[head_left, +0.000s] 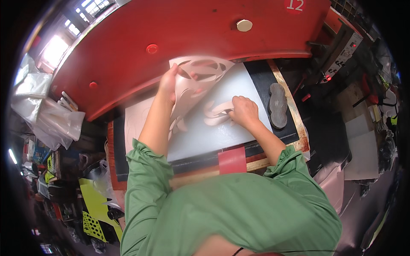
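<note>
My left hand point(168, 84) grips the top edge of a pale pink sheet point(196, 81) full of cut-out holes and lifts it off the white cutting board point(213, 132). My right hand point(243, 111) is closed on curved pink cut pieces point(215, 114) lying on the board just below the lifted sheet. Both forearms wear green sleeves. The sheet's lower part hangs behind my left forearm.
A big red press head point(192, 30) with a round knob point(244, 25) overhangs the far edge of the board. A dark sole-shaped cutting die point(277, 104) lies to the right. A red tab point(232, 160) sits at the near edge. Plastic bags point(47, 115) pile up left.
</note>
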Action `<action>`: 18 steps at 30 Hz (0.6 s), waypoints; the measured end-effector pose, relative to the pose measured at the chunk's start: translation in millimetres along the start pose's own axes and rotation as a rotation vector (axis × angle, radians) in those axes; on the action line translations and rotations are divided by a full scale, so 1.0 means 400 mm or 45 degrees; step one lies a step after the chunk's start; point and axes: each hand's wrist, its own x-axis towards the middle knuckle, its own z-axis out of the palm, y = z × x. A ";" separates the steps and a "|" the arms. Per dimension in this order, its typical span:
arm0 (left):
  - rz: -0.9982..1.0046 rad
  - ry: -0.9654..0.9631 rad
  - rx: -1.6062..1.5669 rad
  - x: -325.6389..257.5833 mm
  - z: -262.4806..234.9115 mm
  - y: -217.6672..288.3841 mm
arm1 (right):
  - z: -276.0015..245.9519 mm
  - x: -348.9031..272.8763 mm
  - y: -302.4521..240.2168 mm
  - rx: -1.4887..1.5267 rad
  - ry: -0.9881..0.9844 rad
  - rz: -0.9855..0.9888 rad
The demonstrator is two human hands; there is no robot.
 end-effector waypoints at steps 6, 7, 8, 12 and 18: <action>0.003 -0.071 0.055 0.007 0.001 -0.017 | 0.013 0.016 -0.081 0.559 0.410 -0.480; -0.014 -0.081 -0.012 0.009 -0.003 -0.018 | 0.018 0.028 -0.112 0.681 0.467 -0.496; -0.018 -0.130 -0.081 0.014 -0.007 -0.020 | 0.024 0.038 -0.145 0.801 0.592 -0.579; 0.052 0.081 -0.120 0.034 -0.029 -0.027 | 0.026 0.076 -0.218 0.616 0.990 -0.815; 0.028 0.218 -0.108 0.045 -0.056 -0.017 | 0.035 -0.049 -0.129 0.481 0.909 -0.981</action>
